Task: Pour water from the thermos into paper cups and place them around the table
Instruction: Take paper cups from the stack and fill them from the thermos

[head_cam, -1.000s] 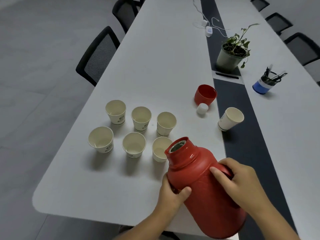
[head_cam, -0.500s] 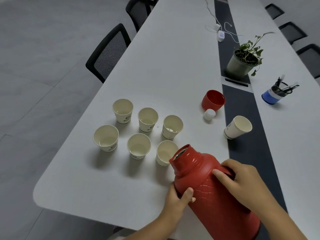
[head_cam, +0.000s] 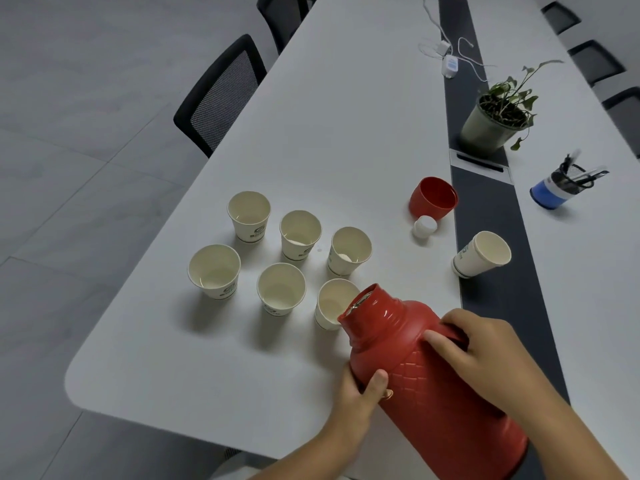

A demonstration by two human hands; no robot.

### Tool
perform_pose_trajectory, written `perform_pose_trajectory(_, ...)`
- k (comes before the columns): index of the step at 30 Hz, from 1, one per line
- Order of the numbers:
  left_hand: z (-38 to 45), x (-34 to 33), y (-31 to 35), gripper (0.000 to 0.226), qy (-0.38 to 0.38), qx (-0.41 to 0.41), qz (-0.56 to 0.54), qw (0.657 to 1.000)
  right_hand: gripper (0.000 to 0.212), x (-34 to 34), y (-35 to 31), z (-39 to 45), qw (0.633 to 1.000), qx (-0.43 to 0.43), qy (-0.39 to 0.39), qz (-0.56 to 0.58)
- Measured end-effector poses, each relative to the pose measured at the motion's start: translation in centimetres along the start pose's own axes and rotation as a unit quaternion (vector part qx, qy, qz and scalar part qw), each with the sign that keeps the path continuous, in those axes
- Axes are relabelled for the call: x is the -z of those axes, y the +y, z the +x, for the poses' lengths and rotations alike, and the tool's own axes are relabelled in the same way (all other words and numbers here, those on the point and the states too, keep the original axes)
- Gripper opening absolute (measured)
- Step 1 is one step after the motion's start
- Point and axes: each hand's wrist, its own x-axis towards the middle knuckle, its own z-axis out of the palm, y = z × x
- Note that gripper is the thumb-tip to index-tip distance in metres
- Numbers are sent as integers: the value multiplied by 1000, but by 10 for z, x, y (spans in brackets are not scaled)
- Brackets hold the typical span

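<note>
Six paper cups (head_cam: 281, 287) stand upright in two rows on the white table (head_cam: 207, 375), left of centre. Near-right cup (head_cam: 332, 303) sits just under the open mouth of the red thermos (head_cam: 433, 386), tilted far-left toward it. Left hand (head_cam: 360, 400) grips the thermos body from below, thumb curled over. Right hand (head_cam: 485, 355) wraps the handle, fingers curled. Farther right: red lid (head_cam: 433, 199), white stopper (head_cam: 424, 227), a tipped cup (head_cam: 481, 254).

six upright paper cups (head_cam: 282, 289) crowd the table (head_cam: 156, 368) left of the tilted thermos (head_cam: 433, 382); bare tabletop nearer.
</note>
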Motion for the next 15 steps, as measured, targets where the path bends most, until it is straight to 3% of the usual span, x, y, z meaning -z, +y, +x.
perform_pose_trajectory(2, 0, -1, 0, 26, -7, 0, -6, 1000, 20, 1, -1, 1, 1000, 2, -3, -2)
perform_pose_trajectory(6, 0, -4, 0, 60, -12, -4, -12, 1000, 21, 5, -2, 2, 1000, 2, -7, -10)
perform_pose_trajectory(9, 1, -5, -2, 71, -7, -7, -20, 1000, 24, 7, -3, 3, 1000, 1, -11, -16)
perform_pose_trajectory(15, 2, -7, -1, 34, -9, 1, -19, 1000, 27, 9, -5, 5, 1000, -1, -14, -24)
